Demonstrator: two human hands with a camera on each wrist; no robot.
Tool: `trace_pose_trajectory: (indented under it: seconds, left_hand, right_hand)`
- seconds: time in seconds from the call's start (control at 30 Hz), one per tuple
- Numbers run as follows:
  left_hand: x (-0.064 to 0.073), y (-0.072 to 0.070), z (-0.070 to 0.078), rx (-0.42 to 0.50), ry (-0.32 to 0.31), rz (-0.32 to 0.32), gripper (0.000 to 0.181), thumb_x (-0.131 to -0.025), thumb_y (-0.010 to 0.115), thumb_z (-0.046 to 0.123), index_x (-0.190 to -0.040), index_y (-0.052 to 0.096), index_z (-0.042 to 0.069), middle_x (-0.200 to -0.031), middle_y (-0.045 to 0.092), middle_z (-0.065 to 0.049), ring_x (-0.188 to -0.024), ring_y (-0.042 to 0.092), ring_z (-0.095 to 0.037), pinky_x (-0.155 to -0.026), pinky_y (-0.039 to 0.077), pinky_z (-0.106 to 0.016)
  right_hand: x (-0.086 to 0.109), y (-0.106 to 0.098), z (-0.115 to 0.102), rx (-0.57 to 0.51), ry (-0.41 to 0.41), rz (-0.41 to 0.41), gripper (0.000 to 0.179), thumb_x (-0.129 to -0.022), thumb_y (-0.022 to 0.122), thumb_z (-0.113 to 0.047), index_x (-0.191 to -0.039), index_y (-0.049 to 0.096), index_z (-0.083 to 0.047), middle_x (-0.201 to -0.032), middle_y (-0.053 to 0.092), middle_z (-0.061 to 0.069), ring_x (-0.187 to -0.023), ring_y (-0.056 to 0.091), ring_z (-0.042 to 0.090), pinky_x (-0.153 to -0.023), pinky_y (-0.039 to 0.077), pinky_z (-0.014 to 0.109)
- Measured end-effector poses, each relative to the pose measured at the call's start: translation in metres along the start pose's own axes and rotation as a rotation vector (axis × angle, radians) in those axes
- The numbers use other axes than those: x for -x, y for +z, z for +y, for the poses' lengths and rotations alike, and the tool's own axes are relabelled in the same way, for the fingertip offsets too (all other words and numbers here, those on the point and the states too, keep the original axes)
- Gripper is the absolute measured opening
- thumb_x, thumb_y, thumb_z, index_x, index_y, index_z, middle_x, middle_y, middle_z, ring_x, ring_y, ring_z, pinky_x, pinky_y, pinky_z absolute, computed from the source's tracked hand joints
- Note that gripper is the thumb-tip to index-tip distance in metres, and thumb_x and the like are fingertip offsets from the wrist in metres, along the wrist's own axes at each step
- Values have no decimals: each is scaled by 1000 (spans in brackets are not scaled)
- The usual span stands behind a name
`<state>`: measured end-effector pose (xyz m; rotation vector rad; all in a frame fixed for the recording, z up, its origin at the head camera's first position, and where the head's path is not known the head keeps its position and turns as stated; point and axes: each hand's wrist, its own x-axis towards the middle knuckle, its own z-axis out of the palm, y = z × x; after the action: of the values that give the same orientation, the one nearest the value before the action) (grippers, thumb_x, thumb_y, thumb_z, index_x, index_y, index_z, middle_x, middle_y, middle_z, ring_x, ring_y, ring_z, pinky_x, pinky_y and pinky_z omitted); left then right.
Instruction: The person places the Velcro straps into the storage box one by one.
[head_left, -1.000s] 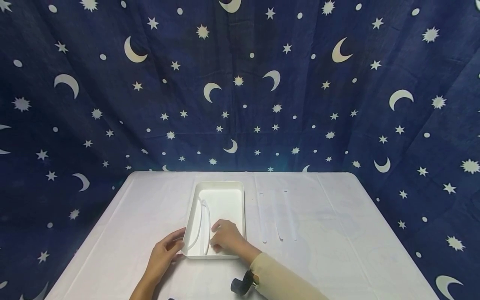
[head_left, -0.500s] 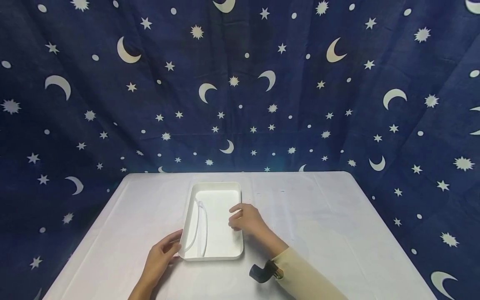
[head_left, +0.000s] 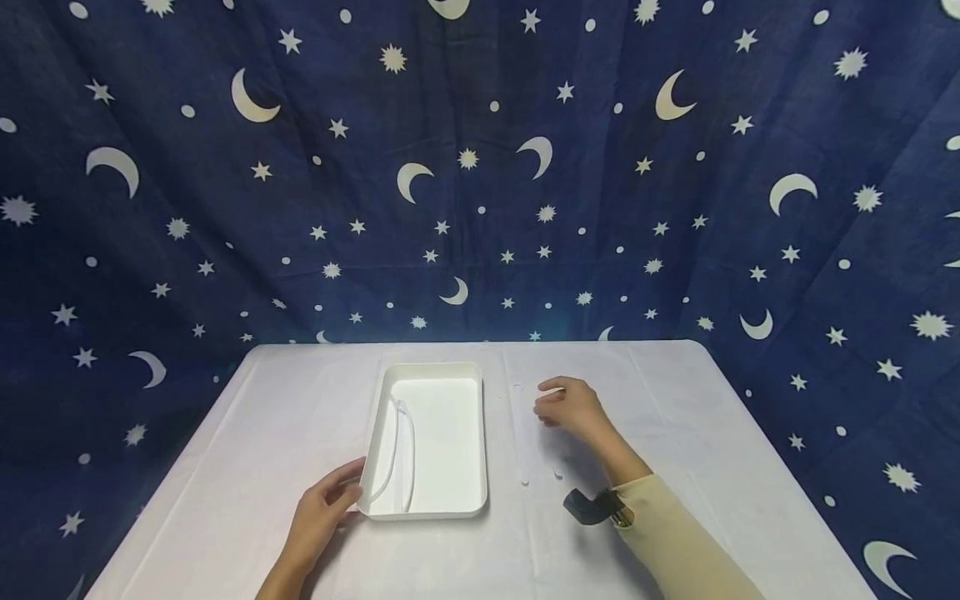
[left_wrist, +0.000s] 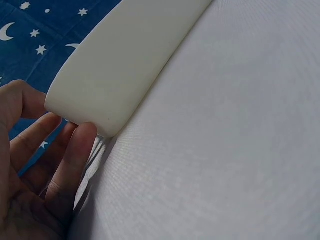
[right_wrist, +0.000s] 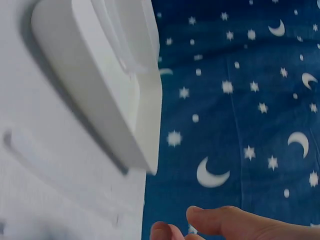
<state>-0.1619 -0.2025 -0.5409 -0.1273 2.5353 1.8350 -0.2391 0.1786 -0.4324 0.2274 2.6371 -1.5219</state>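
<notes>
My left hand (head_left: 317,515) holds the near left corner of a shallow white rectangular tray (head_left: 450,442); in the left wrist view its fingers meet the tray's outer wall (left_wrist: 115,65). Thin white, see-through strips (head_left: 412,467) lie bowed in the tray's left half, coming together near the top. My right hand (head_left: 573,408) hangs over the table right of the tray, fingers loosely bent, with nothing seen between thumb and fingertips in the right wrist view. Beneath and beside it lie similar strips, one straight strip (head_left: 521,433) nearest the tray. The right hand and forearm cover part of the others.
A white cloth (head_left: 315,392) covers the table. Behind it hangs a dark blue curtain (head_left: 480,208) with moons and stars. A black wrist camera mount (head_left: 592,507) sits at the right sleeve (head_left: 675,533), low over the table.
My right hand has moved out of the tray and over its right edge to above the strips on the table. The left hand stays at the tray's corner.
</notes>
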Motion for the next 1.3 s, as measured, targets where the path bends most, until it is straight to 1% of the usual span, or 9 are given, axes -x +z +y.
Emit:
trace_pose_trajectory:
  seconds: [0.17,0.33,0.5,0.6,0.73,0.97,1.07,1.2,1.3]
  left_hand:
    - [0,0,-1,5,-10,10,46,-90,67,17,-135,58,10,-135,60,-15,-111,67,-30,-71,62,-26]
    - [-1,0,0,5,-7,7,47,-91,67,18,-135,58,9,-136,60,-16,-112,66,-31,-71,62,-26]
    - [-1,1,1,10,-9,3,46,-91,67,18,-135,58,10,-136,59,-16,-113,66,-31,-72,63,-26]
    - [0,1,2,2,-7,2,47,-91,67,19,-136,57,9,-136,59,-16,-113,65,-31,-72,62,-26]
    - [0,1,2,-7,-10,6,47,-91,67,20,-136,57,9,-136,59,-17,-113,65,-32,-72,62,-26]
    - [0,1,2,2,-17,3,47,-92,67,19,-136,57,9,-135,60,-16,-113,65,-32,-72,62,-26]
    - [0,1,2,2,-19,4,46,-92,67,19,-136,57,9,-135,60,-16,-113,65,-32,-72,62,-26]
    - [0,1,3,4,-17,0,47,-92,66,19,-136,56,9,-136,59,-17,-114,65,-32,-72,62,-25]
    - [0,0,3,15,-22,-3,48,-92,67,19,-137,56,8,-137,59,-17,-114,65,-31,-72,62,-25]
  right_hand:
    - [-2,-19,18,90,51,38,44,-82,73,-6,-123,62,4,-101,72,19,-73,72,18,-67,63,30]
    - [1,-28,38,158,94,63,44,-81,74,-9,-122,62,3,-98,72,16,-68,69,15,-63,61,27]
    - [7,-32,56,201,86,77,43,-80,74,-7,-119,63,6,-93,72,15,-63,66,15,-56,56,25]
    - [10,-31,65,206,86,79,42,-79,73,-5,-117,63,8,-91,72,15,-62,66,15,-54,55,25]
    - [14,-26,74,204,106,82,40,-79,72,-4,-116,64,9,-87,71,14,-63,64,15,-54,56,25]
    - [17,-18,84,255,93,106,41,-74,73,-7,-111,66,9,-83,70,12,-68,63,18,-60,56,30]
    - [18,-15,87,268,88,131,42,-73,74,-7,-110,66,10,-79,69,10,-68,62,19,-59,55,31]
    - [20,-10,89,271,69,188,40,-72,75,-4,-108,66,11,-75,67,9,-65,60,19,-56,54,29]
    - [20,-6,89,274,67,218,38,-71,76,-2,-106,66,11,-75,67,10,-65,60,19,-56,54,29]
